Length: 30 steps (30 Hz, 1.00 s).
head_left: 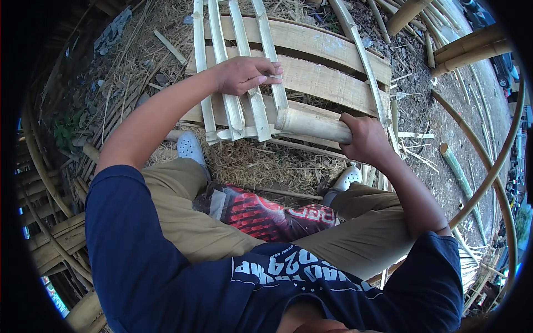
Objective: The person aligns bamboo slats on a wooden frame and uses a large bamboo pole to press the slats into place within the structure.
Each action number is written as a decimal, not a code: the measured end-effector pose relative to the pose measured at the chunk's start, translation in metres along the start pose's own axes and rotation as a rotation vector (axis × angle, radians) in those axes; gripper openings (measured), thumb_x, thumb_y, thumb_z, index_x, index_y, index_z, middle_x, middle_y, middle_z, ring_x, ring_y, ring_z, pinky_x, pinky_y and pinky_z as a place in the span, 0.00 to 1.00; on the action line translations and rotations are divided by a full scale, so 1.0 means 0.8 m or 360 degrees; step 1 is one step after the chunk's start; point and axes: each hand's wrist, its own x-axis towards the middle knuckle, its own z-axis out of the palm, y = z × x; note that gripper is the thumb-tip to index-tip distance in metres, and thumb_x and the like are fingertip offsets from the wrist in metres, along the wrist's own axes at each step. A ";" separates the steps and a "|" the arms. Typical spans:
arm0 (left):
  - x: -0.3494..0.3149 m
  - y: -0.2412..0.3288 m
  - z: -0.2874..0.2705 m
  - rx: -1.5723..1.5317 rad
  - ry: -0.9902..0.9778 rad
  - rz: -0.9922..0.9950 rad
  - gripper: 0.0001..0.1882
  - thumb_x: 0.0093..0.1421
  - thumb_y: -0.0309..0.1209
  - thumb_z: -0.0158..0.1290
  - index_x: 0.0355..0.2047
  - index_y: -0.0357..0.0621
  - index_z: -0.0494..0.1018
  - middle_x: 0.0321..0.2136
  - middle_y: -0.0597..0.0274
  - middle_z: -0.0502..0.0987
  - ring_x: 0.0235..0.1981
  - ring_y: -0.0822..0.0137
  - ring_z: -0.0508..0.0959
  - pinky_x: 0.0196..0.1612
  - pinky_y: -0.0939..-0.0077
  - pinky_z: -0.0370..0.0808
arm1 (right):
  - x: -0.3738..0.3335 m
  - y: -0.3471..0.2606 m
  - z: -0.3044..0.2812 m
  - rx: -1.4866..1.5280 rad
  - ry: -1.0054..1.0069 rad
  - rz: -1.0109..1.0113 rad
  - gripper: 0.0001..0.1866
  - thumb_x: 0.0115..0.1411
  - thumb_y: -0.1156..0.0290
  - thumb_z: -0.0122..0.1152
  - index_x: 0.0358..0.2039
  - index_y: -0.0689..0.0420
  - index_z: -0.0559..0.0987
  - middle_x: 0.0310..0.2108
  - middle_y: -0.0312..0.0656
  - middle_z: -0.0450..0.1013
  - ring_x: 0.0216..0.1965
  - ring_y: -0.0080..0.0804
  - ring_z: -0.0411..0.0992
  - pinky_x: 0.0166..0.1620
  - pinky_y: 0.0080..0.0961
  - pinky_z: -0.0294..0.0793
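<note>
A short, thick bamboo cylinder (312, 125) is gripped at its right end by the right hand (363, 139), whose fingers are curled tightly around it; the piece is held nearly level, its cut left end lying against the lower ends of the narrow bamboo slats (232, 105). These slats, four pale strips running away from the person, are laid across two broad split-bamboo planks (327, 77) that lie crosswise on the ground. The left hand (244, 74) is rested palm down on the slats, its fingers pressed together and bent over two of the middle strips, just above and to the left of the cylinder's end. A further thin strip (363, 58) is seen lying at a slant over the planks on the right side. The ground (250, 164) beneath is covered with dry straw and bamboo shavings, and two white shoes (190, 146) are planted on it, one beside the slats' lower ends, the other just below the right hand. Long curved bamboo poles (488, 166) are seen arching along the right edge, well apart from both hands
</note>
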 end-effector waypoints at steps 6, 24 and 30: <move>0.000 -0.003 0.001 -0.0013 0.0017 0.0036 0.24 0.76 0.35 0.35 0.63 0.53 0.77 0.64 0.60 0.73 0.71 0.56 0.67 0.73 0.60 0.65 | 0.000 -0.002 -0.001 -0.0008 -0.0011 -0.0013 0.17 0.45 0.71 0.68 0.38 0.57 0.78 0.26 0.53 0.79 0.33 0.58 0.79 0.38 0.51 0.78; -0.007 0.006 0.007 -0.0149 0.0020 -0.0069 0.26 0.76 0.38 0.33 0.61 0.49 0.78 0.63 0.55 0.74 0.69 0.53 0.68 0.72 0.60 0.66 | -0.009 -0.022 0.013 0.0131 0.0100 0.0145 0.25 0.46 0.70 0.72 0.46 0.58 0.78 0.27 0.57 0.79 0.32 0.61 0.79 0.39 0.51 0.79; 0.002 -0.004 -0.001 0.0096 0.0097 0.0161 0.25 0.76 0.37 0.34 0.61 0.51 0.79 0.63 0.56 0.74 0.68 0.53 0.69 0.71 0.59 0.66 | -0.011 -0.004 -0.005 0.0107 0.0146 0.0202 0.23 0.46 0.69 0.71 0.44 0.57 0.79 0.28 0.54 0.80 0.34 0.60 0.80 0.40 0.51 0.79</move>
